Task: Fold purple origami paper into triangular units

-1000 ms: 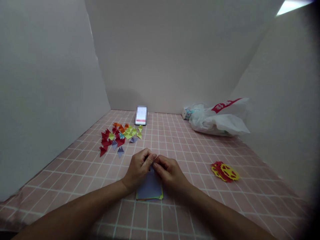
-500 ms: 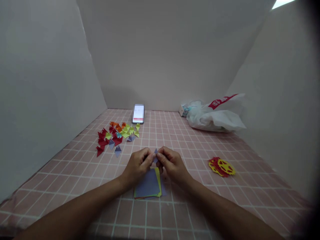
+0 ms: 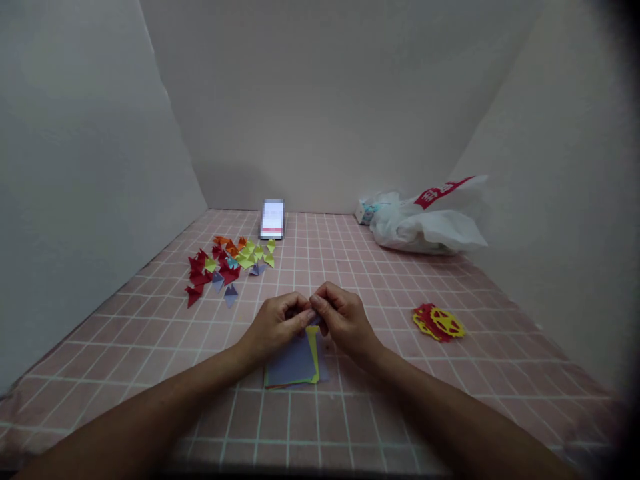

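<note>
My left hand (image 3: 278,325) and my right hand (image 3: 346,321) meet above a stack of square paper, fingertips pinched together. Between them is a small folded purple paper (image 3: 315,321), mostly hidden behind the fingers and thumbs. The stack of square paper (image 3: 291,363) lies just below my hands, purple on top with yellow and green edges showing. To the left lies a cluster of small folded paper pieces: red ones (image 3: 194,294), yellow-green ones (image 3: 246,258), orange ones (image 3: 232,249) and purple ones (image 3: 231,295).
A lit phone (image 3: 273,219) leans upright at the back. Back right, a white plastic bag (image 3: 425,230) lies beside a tissue box (image 3: 364,211). Red and yellow cut-out shapes (image 3: 445,324) lie right of my hands on the pink checked tabletop (image 3: 260,427).
My fingers have closed in over the folded purple paper, which showed its pointed tip before. My right thumb now lies across it. The whole view has shifted slightly.
</note>
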### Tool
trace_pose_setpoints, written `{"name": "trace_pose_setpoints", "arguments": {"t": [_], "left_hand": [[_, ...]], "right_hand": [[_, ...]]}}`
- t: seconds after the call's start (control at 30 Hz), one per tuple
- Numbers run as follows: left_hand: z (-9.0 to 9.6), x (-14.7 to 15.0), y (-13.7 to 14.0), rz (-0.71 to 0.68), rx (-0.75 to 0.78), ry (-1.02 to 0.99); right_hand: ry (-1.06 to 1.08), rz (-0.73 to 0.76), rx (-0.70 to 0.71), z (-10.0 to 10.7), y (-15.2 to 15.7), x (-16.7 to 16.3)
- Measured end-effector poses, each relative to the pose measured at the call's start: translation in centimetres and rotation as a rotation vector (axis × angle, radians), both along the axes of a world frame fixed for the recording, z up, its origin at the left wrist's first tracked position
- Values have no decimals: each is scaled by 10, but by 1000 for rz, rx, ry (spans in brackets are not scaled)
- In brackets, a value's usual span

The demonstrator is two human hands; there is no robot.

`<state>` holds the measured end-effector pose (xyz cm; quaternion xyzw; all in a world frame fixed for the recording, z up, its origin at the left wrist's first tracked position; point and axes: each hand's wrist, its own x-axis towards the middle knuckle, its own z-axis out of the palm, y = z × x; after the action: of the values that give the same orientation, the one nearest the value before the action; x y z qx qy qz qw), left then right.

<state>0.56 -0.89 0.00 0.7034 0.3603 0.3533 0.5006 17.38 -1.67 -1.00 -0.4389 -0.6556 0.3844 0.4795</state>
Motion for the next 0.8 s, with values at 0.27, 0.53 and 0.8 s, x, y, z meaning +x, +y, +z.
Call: {"name": "trace_pose_setpoints", "arguments": {"t": [0.27,0.53,0.8], "left_hand": [[-9,2,-2,-1,-75,-49],[-4,0,-3,34,49,77],[-6,0,-4,149,62,-19]], "right_hand": [[91,-21,-85,-9,3,-4],[91,88,-65,-4,2,-2],[170,65,-87,-6,-2,-6]]}}
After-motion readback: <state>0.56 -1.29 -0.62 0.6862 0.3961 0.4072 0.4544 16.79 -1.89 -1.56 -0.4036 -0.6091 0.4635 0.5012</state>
